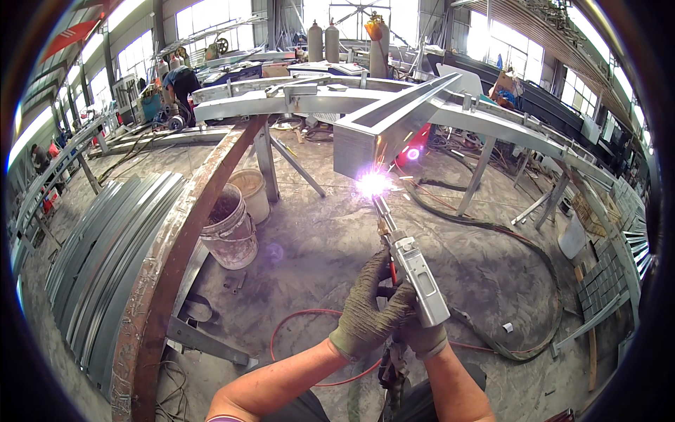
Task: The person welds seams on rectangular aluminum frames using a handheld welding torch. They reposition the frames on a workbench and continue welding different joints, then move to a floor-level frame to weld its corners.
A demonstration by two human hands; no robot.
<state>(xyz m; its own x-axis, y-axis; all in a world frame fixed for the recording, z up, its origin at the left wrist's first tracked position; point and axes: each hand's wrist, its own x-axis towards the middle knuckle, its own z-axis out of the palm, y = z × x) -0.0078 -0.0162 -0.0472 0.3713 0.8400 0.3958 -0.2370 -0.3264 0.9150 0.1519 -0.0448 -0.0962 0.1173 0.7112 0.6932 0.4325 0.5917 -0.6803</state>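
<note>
Both my hands wear dark green work gloves and hold a silver handheld welding gun [422, 281]. My left hand [367, 302] is closed round its front underside, fingers near the nozzle. My right hand [426, 339] grips the rear handle, partly hidden behind the gun's body. The gun points up and away from me. At its tip burns a bright violet-white glow [374, 184] with orange sparks, at the lower corner of a shiny metal box section [362, 149]. This section juts toward me from the steel frame. The glare hides the seam.
A long silver rail [316, 103] crosses ahead on legs. At left runs a rusty beam [162, 260], beside a dirty bucket [230, 235] and stacked metal strips [116, 246]. Dark hose [541, 260] and red cable [281, 327] loop over the floor. A bent-over person [183, 86] is at far left.
</note>
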